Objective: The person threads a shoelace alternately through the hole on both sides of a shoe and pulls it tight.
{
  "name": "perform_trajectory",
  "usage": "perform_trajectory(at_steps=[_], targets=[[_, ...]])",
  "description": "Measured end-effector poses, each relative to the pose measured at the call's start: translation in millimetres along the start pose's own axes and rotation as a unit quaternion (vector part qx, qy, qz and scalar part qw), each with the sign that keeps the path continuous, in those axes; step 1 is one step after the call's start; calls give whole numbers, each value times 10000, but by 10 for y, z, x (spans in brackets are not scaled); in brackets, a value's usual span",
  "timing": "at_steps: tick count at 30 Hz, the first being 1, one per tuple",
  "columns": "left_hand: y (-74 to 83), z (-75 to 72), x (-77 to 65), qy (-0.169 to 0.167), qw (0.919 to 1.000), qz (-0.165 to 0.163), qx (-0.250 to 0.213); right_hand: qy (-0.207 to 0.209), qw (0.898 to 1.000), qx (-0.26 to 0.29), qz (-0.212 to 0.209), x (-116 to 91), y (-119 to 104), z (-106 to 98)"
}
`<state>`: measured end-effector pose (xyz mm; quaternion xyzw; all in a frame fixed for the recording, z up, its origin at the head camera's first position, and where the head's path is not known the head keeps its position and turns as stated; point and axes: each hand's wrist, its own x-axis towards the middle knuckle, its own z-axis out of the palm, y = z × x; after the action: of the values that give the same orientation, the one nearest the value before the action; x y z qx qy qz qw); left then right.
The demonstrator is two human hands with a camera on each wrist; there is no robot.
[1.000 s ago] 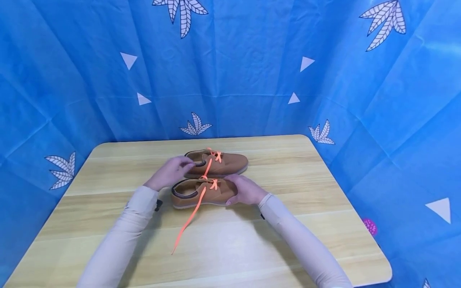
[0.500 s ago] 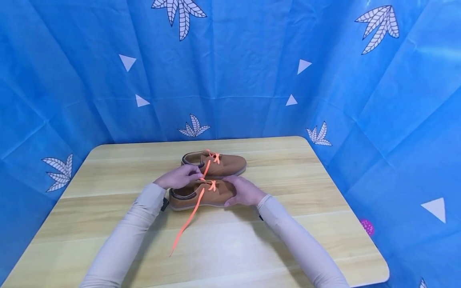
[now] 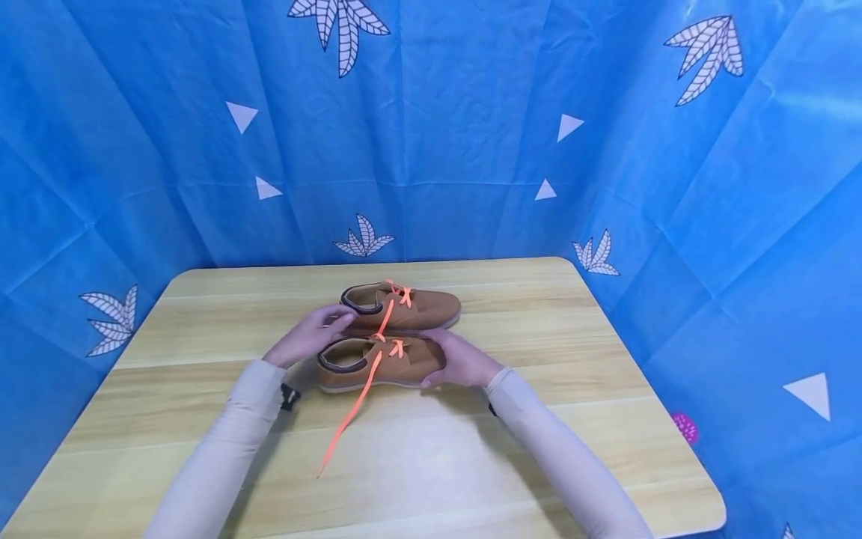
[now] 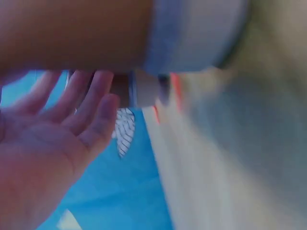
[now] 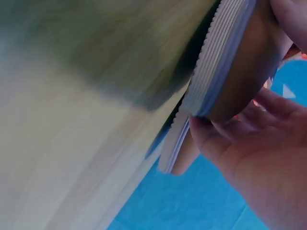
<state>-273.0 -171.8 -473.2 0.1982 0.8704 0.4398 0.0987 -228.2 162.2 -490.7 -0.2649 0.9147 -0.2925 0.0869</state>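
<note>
Two brown lace-up shoes lie side by side on the table, toes pointing right. The near shoe (image 3: 404, 368) has its toe in my right hand (image 3: 466, 358), thumb on the near side and fingers round the far side. In the right wrist view that hand (image 5: 259, 139) wraps the toe just above the pale ridged sole (image 5: 216, 52). My left hand (image 3: 311, 335) is by the heel of the far shoe (image 3: 431, 307), its fingers loosely extended, as the left wrist view also shows. An orange shoelace (image 3: 355, 408) trails over the near shoe onto the table.
The pale wooden table (image 3: 539, 449) has rounded corners and an edge on the right. A blue curtain (image 3: 465, 150) with white leaves and triangles stands behind and along both sides.
My left hand went from the far shoe's collar to the lace between the shoes, then drew back left to the heels. My right hand stays on the near shoe's toe.
</note>
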Motion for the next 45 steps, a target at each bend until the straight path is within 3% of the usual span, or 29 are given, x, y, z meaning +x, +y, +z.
perform_trajectory(at_steps=[2,5,8,11,16,24,33,45], targets=[[-106,-66,-170,155,9992,-88,-367,56,9998,213,-8,-54,59,-25],[-242,-116,-422,-110,9988,-25,-483,164,9987,443,187,-145,150,-81],[-296,-67,-584,-665,9976,152,-118,196,9976,561,368,-204,229,-128],[-291,44,-623,-709,9967,361,180,188,9971,650,337,-213,280,-146],[-275,191,-571,-313,9967,509,549,128,9972,685,278,-221,340,-178],[-189,281,-423,-386,9958,478,672,124,9963,796,305,-239,488,-300],[-217,257,-296,-378,9968,332,623,94,9947,907,484,-195,517,-347],[-276,197,-177,-506,9972,-50,550,13,9964,653,533,-78,555,-396]])
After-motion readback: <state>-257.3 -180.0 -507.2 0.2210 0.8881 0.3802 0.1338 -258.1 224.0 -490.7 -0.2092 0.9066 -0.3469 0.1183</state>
